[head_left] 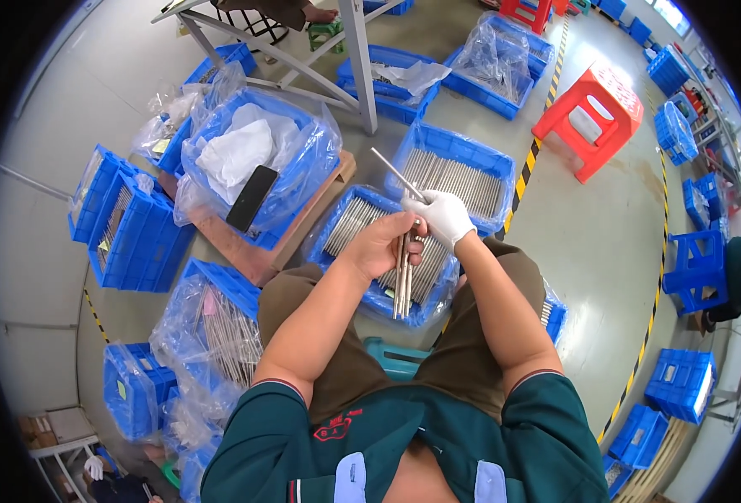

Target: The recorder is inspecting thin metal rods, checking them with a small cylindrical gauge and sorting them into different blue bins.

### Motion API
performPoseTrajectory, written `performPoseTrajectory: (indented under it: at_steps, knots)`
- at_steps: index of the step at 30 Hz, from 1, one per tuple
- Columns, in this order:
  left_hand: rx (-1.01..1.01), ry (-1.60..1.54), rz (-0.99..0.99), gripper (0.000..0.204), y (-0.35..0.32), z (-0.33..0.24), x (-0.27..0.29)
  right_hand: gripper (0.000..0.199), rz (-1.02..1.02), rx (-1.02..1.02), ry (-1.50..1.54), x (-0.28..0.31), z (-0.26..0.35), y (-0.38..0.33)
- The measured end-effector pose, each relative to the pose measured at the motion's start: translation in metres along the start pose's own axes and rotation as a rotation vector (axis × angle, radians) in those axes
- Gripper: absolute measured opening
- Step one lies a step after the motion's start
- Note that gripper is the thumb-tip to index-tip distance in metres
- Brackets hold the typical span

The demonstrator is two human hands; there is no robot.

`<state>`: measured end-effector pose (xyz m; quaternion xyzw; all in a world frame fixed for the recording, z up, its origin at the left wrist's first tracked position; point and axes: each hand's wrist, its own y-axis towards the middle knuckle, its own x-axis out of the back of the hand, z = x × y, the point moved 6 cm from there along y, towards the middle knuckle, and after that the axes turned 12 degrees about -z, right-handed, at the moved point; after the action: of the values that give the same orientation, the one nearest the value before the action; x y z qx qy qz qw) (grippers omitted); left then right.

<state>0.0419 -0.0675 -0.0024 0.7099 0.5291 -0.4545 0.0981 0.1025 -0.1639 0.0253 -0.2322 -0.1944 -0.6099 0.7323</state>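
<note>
My bare left hand (380,246) is closed round a small bundle of metal rods (402,289), whose ends hang down over the nearer bin. Just above and to the right, my right hand (444,218) wears a white glove and grips one thin metal rod (394,171) that slants up to the left. Below my hands stands a blue plastic bin (310,251) lined with clear film, with rows of rods (354,221) lying in it. Behind it, a second blue bin (505,168) holds more rods (463,178) laid side by side.
A film-lined blue bin (282,222) on a wooden pallet (236,258) carries a black phone (251,199). More rods (228,335) lie in bagged bins at left. A red stool (593,117) stands right, past striped floor tape (528,163). A metal-legged table (358,67) is ahead.
</note>
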Motion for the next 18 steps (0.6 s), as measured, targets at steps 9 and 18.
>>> performPoseTrajectory:
  at_steps: [9,18]
  knots:
    - [-0.243,-0.147,-0.34,0.029,0.008,-0.036,0.033,0.032,-0.012,0.12,0.152,0.002,-0.026,0.001]
    - [-0.377,-0.404,-0.412,0.031,0.012,-0.057,0.049,0.032,0.251,-0.22,0.406,-0.005,-0.003,-0.039]
